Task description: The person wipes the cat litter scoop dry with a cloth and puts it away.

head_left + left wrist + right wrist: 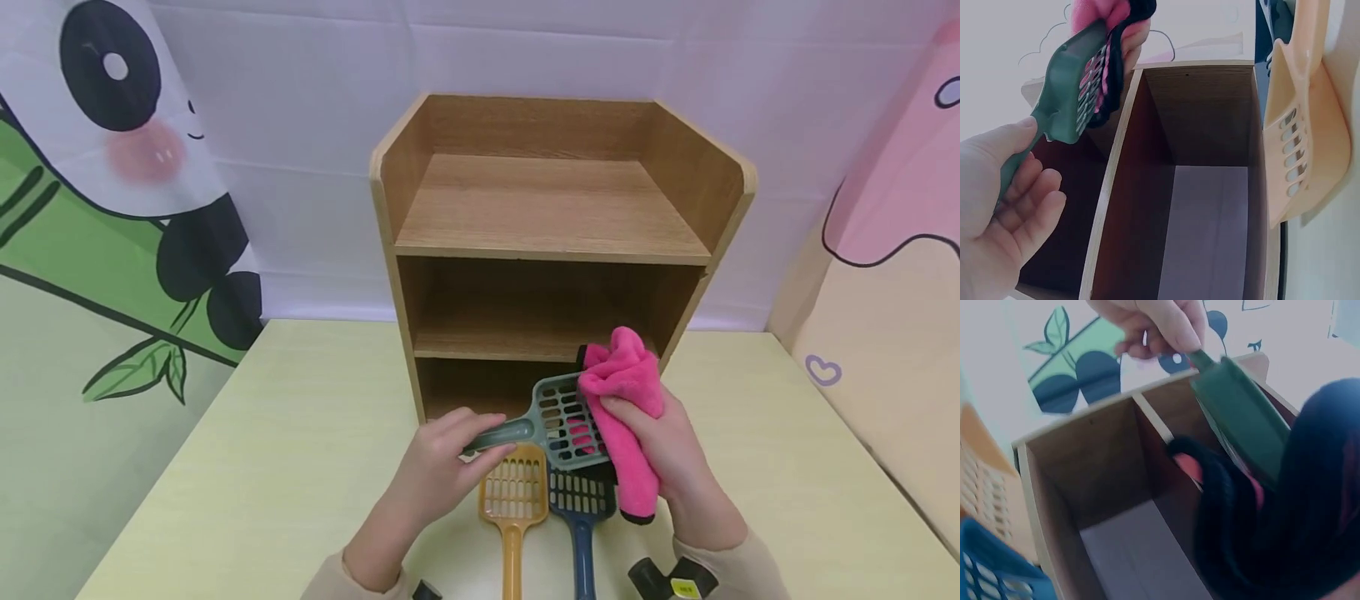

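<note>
Nearest my head camera, the left hand pinches the handle of one grey-green slotted litter scoop, raised above the table before the shelf. The right hand grips one pink cloth with black edging, bunched against the scoop's bowl; pink shows through the slots. Below, I count two others side by side, handles toward me: one yellow scoop and one blue scoop, three altogether. Beyond stands one wooden shelf unit with three levels; the hands and scoop partly hide its lowest compartment from me. One lavender backdrop hangs behind.
</note>
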Demonstrator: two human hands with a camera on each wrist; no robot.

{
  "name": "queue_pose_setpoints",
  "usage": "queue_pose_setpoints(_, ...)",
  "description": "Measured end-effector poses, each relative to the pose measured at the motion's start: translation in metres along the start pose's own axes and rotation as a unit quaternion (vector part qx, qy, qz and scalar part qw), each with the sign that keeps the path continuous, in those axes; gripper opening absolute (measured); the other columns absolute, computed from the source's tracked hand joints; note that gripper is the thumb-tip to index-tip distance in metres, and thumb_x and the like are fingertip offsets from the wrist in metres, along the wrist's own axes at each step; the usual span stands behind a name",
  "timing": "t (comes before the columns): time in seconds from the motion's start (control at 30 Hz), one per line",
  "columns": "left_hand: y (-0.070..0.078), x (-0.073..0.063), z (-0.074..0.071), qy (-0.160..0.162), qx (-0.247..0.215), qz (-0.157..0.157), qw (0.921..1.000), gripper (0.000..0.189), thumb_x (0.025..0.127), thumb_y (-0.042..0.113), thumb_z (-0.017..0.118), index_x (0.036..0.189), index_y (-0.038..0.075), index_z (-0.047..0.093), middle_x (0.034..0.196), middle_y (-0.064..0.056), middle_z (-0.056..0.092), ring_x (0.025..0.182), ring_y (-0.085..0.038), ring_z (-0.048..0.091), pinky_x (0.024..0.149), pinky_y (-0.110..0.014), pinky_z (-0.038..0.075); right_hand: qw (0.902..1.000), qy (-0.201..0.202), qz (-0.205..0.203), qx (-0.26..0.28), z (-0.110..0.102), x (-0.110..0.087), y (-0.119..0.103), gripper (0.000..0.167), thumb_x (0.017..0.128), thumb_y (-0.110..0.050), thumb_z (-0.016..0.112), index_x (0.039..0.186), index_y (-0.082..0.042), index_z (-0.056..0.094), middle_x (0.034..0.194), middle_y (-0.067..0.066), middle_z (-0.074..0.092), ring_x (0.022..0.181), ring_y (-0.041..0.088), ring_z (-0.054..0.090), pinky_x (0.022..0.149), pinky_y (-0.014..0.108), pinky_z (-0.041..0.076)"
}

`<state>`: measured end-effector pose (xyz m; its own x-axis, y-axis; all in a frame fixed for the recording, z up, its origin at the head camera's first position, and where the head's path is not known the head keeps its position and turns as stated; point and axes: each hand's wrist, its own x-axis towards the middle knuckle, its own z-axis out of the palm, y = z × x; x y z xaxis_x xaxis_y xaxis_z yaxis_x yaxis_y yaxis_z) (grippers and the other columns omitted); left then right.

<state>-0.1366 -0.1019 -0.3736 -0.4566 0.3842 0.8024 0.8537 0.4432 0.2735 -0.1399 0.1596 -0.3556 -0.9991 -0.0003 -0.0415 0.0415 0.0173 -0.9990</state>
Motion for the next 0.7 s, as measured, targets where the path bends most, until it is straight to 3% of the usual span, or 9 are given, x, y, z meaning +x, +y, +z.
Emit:
queue_pose_setpoints(0.13, 0.000, 0.000, 0.000, -0.004, -0.013, 0.007, 0.9999, 0.025, 0.079, 0.015, 0.076, 0.099, 0.001, 0.070, 0.078, -0.002, 0.066, 0.062, -0.006, 0.055, 0.056, -0.006, 0.045, 0.9957, -0.082, -0.012, -0.042, -0.008, 0.003, 0.004, 0.052, 0.088, -0.022, 0.066, 0.131, -0.013, 0.038, 0.118, 0.009, 0.051, 0.101, 0.024, 0.059, 0.078, 0.037, 0.057)
queue_pose_setpoints(0.27, 0.002, 0.000, 0.000, -0.016, -0.019, 0.003, 0.9997, 0.027, 0.077, 0.012, 0.077, 0.100, 0.000, 0.069, 0.078, -0.002, 0.065, 0.060, -0.006, 0.052, 0.053, -0.004, 0.042, 0.9929, -0.100, -0.034, -0.054, -0.010, 0.007, 0.007, 0.050, 0.086, -0.016, 0.068, 0.128, -0.012, 0.040, 0.117, 0.010, 0.053, 0.101, 0.025, 0.060, 0.076, 0.039, 0.057)
queue_pose_setpoints(0.47, 0.003, -0.001, 0.001, -0.034, -0.013, -0.016, 0.9992, 0.033, 0.076, 0.011, 0.078, 0.105, -0.001, 0.070, 0.080, -0.004, 0.067, 0.057, -0.008, 0.053, 0.053, -0.005, 0.043, 0.9956, -0.028, -0.048, -0.076, -0.001, 0.008, 0.007, 0.047, 0.087, -0.027, 0.068, 0.126, -0.014, 0.045, 0.120, 0.007, 0.052, 0.102, 0.023, 0.060, 0.077, 0.035, 0.057)
queue_pose_setpoints(0.7, 0.002, -0.001, 0.004, -0.010, -0.013, 0.003, 0.9999, 0.031, 0.075, 0.009, 0.078, 0.103, -0.002, 0.070, 0.077, -0.004, 0.066, 0.056, -0.005, 0.052, 0.052, -0.004, 0.042, 0.9955, 0.063, -0.039, -0.059, 0.008, 0.004, 0.007, 0.047, 0.088, -0.034, 0.066, 0.127, -0.015, 0.046, 0.121, 0.005, 0.051, 0.098, 0.019, 0.062, 0.075, 0.030, 0.057)
